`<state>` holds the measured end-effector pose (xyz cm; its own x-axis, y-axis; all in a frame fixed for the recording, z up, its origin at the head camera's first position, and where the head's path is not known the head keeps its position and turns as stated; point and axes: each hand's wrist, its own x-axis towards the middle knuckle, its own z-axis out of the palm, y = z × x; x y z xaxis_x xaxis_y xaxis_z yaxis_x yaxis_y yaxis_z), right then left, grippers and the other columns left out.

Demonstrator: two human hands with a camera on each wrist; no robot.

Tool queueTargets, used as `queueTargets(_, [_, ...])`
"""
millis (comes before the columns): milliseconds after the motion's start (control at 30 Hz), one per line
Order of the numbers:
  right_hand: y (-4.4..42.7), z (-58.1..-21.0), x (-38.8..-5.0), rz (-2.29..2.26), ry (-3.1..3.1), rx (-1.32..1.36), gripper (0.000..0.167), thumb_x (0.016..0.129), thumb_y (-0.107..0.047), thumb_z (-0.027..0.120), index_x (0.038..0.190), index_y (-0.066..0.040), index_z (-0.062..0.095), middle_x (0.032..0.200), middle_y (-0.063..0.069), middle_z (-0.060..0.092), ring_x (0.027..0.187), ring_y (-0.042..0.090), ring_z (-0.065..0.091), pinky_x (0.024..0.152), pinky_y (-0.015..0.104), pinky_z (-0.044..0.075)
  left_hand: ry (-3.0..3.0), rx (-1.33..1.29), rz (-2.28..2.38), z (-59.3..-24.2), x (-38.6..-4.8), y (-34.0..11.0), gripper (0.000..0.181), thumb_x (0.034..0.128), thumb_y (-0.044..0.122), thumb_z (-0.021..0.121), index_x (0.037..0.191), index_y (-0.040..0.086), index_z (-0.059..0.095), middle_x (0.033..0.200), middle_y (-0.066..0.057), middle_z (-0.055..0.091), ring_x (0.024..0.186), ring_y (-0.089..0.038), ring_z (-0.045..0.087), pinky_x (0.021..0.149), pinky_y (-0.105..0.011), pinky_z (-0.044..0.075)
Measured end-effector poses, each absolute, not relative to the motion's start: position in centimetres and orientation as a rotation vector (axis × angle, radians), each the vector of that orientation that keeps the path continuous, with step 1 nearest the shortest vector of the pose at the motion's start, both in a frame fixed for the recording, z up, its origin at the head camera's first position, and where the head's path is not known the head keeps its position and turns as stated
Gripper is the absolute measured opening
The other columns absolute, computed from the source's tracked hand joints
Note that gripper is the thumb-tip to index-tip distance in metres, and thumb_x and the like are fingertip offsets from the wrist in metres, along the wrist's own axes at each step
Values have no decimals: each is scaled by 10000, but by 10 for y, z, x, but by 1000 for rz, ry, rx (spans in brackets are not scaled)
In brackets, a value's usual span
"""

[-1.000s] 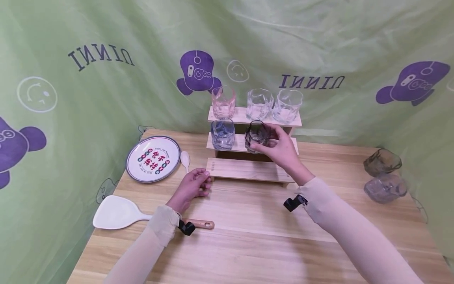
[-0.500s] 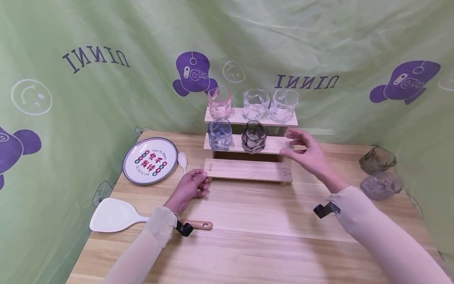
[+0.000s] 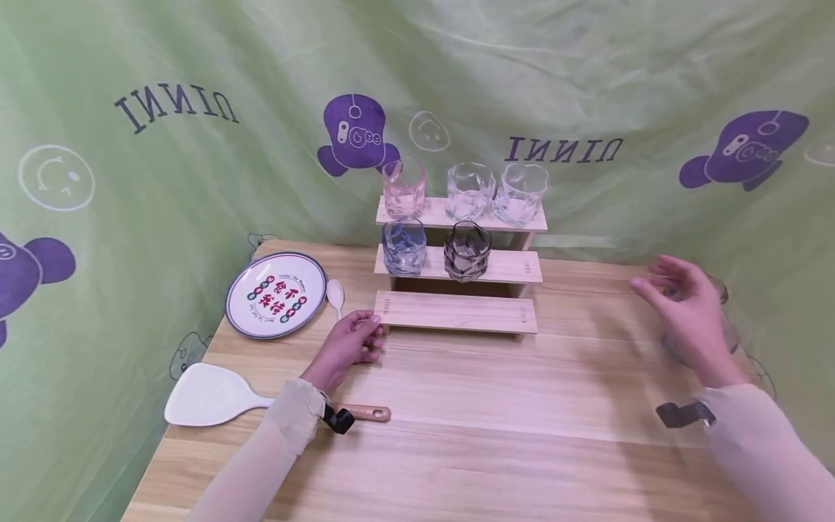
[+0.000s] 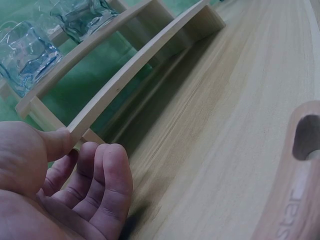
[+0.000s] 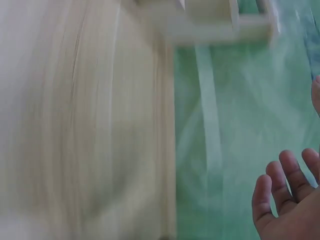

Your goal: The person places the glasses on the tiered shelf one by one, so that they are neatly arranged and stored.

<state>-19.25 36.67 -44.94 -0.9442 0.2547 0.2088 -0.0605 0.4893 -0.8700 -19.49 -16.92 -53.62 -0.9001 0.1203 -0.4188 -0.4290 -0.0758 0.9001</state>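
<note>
At the left end of a three-step wooden rack (image 3: 457, 313), my left hand (image 3: 349, 344) grips the lowest board. The left wrist view has the thumb on that board's corner and the other fingers curled below it. On the middle step stand a blue glass (image 3: 404, 254) and a dark grey glass (image 3: 467, 255). The top step bears a pink glass (image 3: 404, 194) and two clear glasses (image 3: 471, 196). My right hand (image 3: 698, 319), holding nothing, is in front of a dark glass (image 3: 721, 290) and a greyish glass (image 3: 675, 349) at the right, mostly covering both.
A round plate (image 3: 244, 308) and a small white spoon (image 3: 335, 296) lie left of the rack. Nearer, a white spatula (image 3: 212, 395) points its wooden handle (image 3: 372, 412) right, partly under my left forearm. Green printed fabric (image 3: 261, 167) hangs around the wooden table (image 3: 470, 449).
My right hand has let go of the dark grey glass on the middle step and swung right to the two glasses. The left hand stays at the rack's end.
</note>
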Motion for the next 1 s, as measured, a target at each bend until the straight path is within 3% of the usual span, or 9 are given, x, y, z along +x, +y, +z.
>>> queueTargets(200, [420, -459, -164, 1431, -2339, -467, 538, 917, -168, 781, 1400, -192, 546, 1196, -132, 561, 1076, 34, 513, 835, 50, 426, 1834, -325, 2035, -536, -196, -167, 352, 1051, 251, 589, 1322, 48, 494, 1087, -142, 625, 819, -190, 619, 652, -326, 589])
queueTargets(333, [437, -478, -148, 1372, -2293, -725, 651, 897, -298, 803, 1463, -202, 494, 1307, -135, 492, 1258, 97, 414, 1075, 158, 290, 1843, -353, 2032, -536, -195, -168, 339, 1053, 236, 584, 1315, 41, 493, 1078, -140, 626, 808, -190, 619, 634, -318, 586])
queueTargets(433, [445, -492, -141, 1334, -2310, -838, 817, 878, -370, 811, 1548, -218, 368, 1476, -38, 405, 1392, 175, 278, 1181, 302, 176, 1847, -364, 2030, -536, -194, -169, 339, 1056, 237, 582, 1316, 40, 490, 1059, -126, 626, 802, -185, 618, 628, -314, 584])
queueTargets(533, [448, -502, -137, 1325, -2418, -818, 952, 898, -390, 782, 1611, -194, 182, 1594, 151, 261, 1446, 306, 217, 1215, 411, 153, 1838, -355, 2037, -536, -194, -169, 343, 1055, 242, 584, 1316, 42, 488, 1057, -117, 624, 805, -182, 620, 632, -314, 585])
queueTargets(667, [441, -513, -137, 1369, -2542, -748, 1088, 907, -406, 763, 1615, -209, -39, 1599, 313, 119, 1443, 468, 180, 1214, 508, 118, 1831, -354, 2051, -537, -193, -170, 355, 1052, 245, 589, 1318, 36, 482, 1063, -119, 621, 801, -177, 620, 627, -308, 584])
queueTargets(867, [421, -520, -144, 1414, -2516, -723, 1113, 888, -352, 799, 1594, -250, -55, 1606, 301, 80, 1447, 470, 168, 1218, 486, 109, 1836, -354, 2041, -538, -194, -168, 362, 1051, 249, 592, 1318, 31, 482, 1049, -121, 634, 790, -172, 623, 624, -298, 581])
queueTargets(1000, [405, -521, -153, 1451, -2571, -554, 1110, 894, -316, 805, 1600, -240, -48, 1610, 285, 151, 1414, 476, 248, 1208, 507, 167, 1828, -363, 2042, -538, -195, -168, 367, 1049, 260, 594, 1321, 39, 482, 1063, -120, 628, 805, -181, 624, 632, -304, 583])
